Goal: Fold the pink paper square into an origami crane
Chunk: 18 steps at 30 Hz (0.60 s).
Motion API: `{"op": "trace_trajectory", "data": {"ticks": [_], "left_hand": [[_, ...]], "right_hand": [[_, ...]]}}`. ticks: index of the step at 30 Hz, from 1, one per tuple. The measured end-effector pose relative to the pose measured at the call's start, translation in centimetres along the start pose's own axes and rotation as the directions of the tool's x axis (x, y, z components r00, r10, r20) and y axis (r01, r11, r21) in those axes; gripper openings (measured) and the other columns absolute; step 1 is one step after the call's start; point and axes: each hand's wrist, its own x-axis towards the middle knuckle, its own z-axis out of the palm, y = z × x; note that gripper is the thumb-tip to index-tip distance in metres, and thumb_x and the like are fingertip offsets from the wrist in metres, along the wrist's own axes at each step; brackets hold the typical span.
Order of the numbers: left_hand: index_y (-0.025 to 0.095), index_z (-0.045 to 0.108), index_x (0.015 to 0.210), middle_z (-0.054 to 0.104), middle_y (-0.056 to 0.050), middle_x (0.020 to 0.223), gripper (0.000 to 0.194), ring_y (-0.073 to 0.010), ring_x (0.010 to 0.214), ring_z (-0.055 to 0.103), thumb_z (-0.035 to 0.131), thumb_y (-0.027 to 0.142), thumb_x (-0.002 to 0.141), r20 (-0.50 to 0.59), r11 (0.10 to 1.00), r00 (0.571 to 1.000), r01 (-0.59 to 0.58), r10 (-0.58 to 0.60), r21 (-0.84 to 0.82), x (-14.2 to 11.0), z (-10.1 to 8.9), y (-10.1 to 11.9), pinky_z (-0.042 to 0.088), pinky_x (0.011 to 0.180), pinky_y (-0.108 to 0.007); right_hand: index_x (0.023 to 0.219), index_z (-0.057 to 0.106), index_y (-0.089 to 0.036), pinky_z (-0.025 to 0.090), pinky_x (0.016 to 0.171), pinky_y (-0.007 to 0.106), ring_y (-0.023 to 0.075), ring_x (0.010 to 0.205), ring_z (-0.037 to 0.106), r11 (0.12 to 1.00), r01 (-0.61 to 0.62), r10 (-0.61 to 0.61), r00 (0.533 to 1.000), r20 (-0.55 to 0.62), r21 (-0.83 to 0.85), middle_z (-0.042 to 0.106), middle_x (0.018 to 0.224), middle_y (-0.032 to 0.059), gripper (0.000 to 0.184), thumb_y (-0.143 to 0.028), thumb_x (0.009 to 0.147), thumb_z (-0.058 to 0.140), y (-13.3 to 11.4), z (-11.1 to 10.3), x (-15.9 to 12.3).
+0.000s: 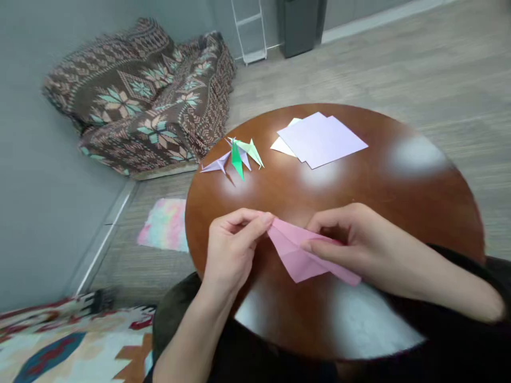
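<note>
A partly folded sheet of pink origami paper (299,258) is held between my two hands above the near half of the round table. My left hand (235,242) pinches its upper left corner between thumb and fingers. On the other side, my right hand (347,236) grips the paper near its middle, the thumb on the near face and the fingers behind. Creases run across the pink paper, and one flap points down toward the tabletop. My right fingertips are partly hidden behind the paper.
On the brown round table (399,202), several folded paper cranes (237,159) in green and lilac lie at the far left. Lilac paper sheets (323,139) lie at the back. Beyond stand a sofa with a patterned cover (147,101) and a dark bin (301,26).
</note>
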Motion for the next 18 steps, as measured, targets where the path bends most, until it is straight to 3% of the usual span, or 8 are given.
{"op": "trace_trajectory", "data": {"ticks": [9, 18], "left_hand": [[0.016, 0.082, 0.075, 0.078, -0.002, 0.073, 0.008, -0.0086, 0.067, 0.070, 0.088, 0.021, 0.076, 0.018, 1.000, 1.000, -0.002, 0.002, -0.011, -0.07, -0.14, -0.02, 0.057, 0.067, -0.016], [0.015, 0.081, 0.073, 0.076, -0.002, 0.070, 0.008, -0.0080, 0.065, 0.069, 0.088, 0.016, 0.073, -0.009, 0.999, 1.000, -0.010, 0.010, -0.053, 0.09, 0.13, 0.03, 0.056, 0.065, -0.015]], "right_hand": [[0.071, 0.066, -0.019, 0.033, 0.046, 0.024, 0.0121, 0.052, 0.050, 1.000, -0.008, 0.008, 1.000, -0.026, 0.019, 0.057, 0.058, -0.0025, 0.015, -0.024, 0.084, 0.061, 0.09, -0.11, 0.40], [0.071, 0.065, -0.019, 0.030, 0.042, 0.023, 0.0113, 0.044, 0.047, 0.999, -0.022, 0.023, 1.000, -0.002, 0.039, 0.054, 0.050, -0.0039, 0.018, -0.027, 0.087, 0.061, 0.23, -0.06, 0.03]]}}
